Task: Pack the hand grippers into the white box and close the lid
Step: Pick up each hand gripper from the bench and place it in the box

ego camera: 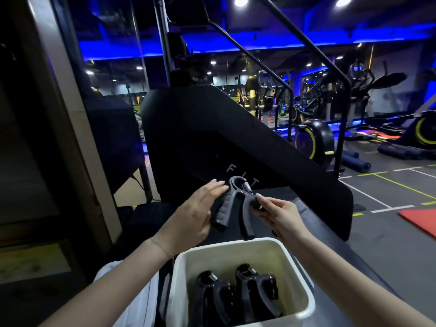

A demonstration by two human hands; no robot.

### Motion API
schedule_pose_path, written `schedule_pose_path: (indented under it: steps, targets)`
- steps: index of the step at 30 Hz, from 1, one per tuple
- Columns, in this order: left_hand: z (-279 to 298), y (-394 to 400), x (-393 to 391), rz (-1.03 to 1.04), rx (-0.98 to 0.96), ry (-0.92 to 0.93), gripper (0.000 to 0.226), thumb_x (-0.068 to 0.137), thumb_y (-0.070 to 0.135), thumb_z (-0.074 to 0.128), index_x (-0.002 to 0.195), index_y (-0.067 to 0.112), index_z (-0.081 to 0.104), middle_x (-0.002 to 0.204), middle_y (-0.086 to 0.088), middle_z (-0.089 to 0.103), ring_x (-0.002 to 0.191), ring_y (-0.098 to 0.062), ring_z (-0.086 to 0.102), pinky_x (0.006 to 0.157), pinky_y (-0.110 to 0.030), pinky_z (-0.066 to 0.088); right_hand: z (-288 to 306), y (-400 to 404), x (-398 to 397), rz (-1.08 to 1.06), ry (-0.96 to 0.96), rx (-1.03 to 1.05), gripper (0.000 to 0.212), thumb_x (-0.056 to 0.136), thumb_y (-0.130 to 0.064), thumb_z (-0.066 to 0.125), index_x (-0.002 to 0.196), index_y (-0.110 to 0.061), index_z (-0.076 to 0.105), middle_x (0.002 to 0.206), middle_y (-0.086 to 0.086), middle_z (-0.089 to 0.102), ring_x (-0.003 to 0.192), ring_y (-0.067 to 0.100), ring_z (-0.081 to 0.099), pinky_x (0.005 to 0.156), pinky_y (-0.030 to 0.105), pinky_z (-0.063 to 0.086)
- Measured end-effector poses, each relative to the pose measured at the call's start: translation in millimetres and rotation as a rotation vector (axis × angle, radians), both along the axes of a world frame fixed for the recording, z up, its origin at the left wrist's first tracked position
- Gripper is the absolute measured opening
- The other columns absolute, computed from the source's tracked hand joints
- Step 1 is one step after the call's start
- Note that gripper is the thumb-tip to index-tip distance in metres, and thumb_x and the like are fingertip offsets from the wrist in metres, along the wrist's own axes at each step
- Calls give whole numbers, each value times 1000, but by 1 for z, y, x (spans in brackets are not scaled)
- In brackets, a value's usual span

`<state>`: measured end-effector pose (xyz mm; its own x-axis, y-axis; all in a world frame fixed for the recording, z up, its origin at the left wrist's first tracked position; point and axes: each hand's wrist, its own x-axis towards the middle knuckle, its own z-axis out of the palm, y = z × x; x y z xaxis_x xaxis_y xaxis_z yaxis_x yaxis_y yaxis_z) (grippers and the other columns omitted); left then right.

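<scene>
While black plastic spring-loaded hand gripper (236, 204) hangs above white plastic box (184, 267), left hand (195, 213) fingers straight against handle, right hand (276, 213) pinches knob. Risk: weak pinch drops it outside; two packed grippers (236, 296) crowd space.

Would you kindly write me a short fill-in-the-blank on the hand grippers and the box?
1. The white box already holds ____ hand grippers.
2. The held hand gripper is above the box's ____ edge.
3. The right hand pinches the gripper's adjustment ____.
4. The left hand touches one ____.

Missing: two; far; knob; handle
</scene>
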<state>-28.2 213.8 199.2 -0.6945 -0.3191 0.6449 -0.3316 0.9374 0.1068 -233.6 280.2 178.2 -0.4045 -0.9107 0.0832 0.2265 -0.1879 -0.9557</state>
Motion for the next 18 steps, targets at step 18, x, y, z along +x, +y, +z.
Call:
schedule_pose_path:
  steps: [18]
  targets:
    - [23, 16, -42, 275, -102, -315, 78, 86, 50, 56, 149, 21, 21, 158, 3, 14, 147, -11, 4, 115, -33, 22, 6, -4, 13, -35, 137, -133, 9, 80, -16, 71, 86, -10, 73, 76, 7, 75, 69, 16, 72, 74, 30, 53]
